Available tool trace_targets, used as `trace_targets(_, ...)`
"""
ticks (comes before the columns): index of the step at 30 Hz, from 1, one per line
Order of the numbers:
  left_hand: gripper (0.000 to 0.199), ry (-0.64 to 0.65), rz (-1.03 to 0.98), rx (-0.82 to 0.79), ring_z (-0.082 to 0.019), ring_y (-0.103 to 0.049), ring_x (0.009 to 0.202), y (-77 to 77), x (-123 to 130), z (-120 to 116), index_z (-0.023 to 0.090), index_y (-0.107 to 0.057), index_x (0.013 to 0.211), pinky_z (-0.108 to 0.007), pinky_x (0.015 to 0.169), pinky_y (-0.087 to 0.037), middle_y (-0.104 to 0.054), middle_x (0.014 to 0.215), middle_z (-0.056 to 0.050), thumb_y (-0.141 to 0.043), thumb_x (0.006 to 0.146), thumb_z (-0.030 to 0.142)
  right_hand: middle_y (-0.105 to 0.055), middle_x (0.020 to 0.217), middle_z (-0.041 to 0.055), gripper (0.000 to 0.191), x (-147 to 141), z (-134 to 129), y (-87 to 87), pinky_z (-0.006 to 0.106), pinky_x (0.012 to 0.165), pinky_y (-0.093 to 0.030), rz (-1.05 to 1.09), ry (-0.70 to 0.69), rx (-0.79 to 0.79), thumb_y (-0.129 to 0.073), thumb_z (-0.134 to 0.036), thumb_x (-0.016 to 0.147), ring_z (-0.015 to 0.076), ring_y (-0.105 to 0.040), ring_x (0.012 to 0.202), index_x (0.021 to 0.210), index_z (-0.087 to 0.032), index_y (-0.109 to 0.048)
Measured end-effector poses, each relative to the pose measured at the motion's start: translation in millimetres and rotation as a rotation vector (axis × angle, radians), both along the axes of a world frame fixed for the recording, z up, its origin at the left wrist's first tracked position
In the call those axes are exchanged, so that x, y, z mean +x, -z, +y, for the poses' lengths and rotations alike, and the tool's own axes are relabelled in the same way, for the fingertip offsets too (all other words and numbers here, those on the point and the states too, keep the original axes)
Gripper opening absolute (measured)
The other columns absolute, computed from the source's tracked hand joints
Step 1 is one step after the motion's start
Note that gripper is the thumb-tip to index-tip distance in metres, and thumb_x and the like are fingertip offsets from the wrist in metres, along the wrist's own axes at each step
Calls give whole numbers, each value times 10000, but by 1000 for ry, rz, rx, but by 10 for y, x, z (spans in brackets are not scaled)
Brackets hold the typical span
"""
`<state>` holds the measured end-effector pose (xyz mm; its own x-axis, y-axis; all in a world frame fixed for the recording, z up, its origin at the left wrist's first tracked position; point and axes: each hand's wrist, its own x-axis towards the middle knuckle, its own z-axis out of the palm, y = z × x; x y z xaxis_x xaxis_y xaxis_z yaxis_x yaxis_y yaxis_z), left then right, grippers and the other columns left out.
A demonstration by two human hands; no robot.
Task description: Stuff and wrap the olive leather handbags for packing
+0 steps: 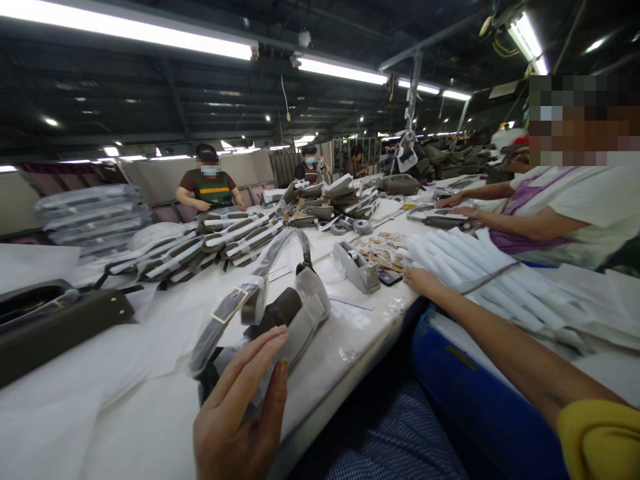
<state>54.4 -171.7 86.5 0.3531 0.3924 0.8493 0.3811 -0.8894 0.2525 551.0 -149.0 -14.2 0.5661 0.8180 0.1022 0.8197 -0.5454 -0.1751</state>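
My left hand [240,407] is raised with its fingers stretched out, beside a dark handbag [275,313] on the table. The bag is partly wrapped in thin translucent sheet. Its strap [273,257] stands up in clear plastic film and has a gold-coloured buckle [230,305]. The hand covers the bag's near end; whether it touches it I cannot tell. My right hand [421,281] reaches out to the near ends of a bundle of white padded rolls [465,267]. Its fingers are too small and partly hidden to read. A grey tape dispenser [357,268] stands left of it.
Brown paper scraps [380,250] and a small dark flat object [390,277] lie near the dispenser. Dark bags with white wrapping [225,240] are heaped farther back. Another bag [60,327] lies at left. A blue bin [465,373] stands below the rolls. A co-worker [545,207] works at right.
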Motion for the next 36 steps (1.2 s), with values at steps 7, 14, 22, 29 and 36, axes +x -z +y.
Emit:
trace_targets(7, 296, -5, 9, 16, -168, -660, 1095, 13, -103, 13, 202, -654, 1191, -234, 1012, -491, -691, 1196, -44, -598, 907, 139, -686, 1047, 73, 202, 7, -96, -162, 355, 818, -540, -97, 29, 169, -568, -306, 964, 184, -659, 909, 1092, -180, -661)
trace_targets(14, 339, 47, 10, -110, -169, -663, 1099, 124, -34, 62, 241, -626, 1247, -237, 1005, -497, -696, 1204, -24, -597, 914, 181, -730, 1120, 124, 413, 18, -115, -814, 340, 802, -507, -134, 135, 532, -438, -267, 924, 253, -685, 955, 1255, -176, -666)
trace_targets(22, 263, 348, -134, -663, -189, -678, 1060, 222, 528, 322, 234, -689, 1163, -276, 921, -546, -719, 1166, -49, -588, 935, 317, -752, 1065, 43, 390, -863, -371, -1178, 299, 769, -564, 375, -273, 759, -568, -463, 885, 218, -700, 919, 1148, -225, -729)
trace_targets(29, 400, 623, -150, -1012, -257, -637, 1114, 216, 959, 483, 161, -680, 1202, -345, 925, -512, -686, 1224, -117, -621, 903, 419, -755, 1016, 43, 368, -1686, -555, -1147, 311, 786, -562, 464, -558, 613, -571, -479, 905, 216, -694, 907, 1116, -232, -745)
trace_targets(36, 471, 712, -133, -1170, -213, -662, 880, 254, 919, 396, 136, -739, 1066, -309, 798, -514, -732, 960, -98, -696, 821, 536, -756, 1070, 42, 307, -1966, -613, -1063, 303, 804, -570, 287, -632, 646, -525, -351, 944, 216, -712, 953, 1134, -230, -733)
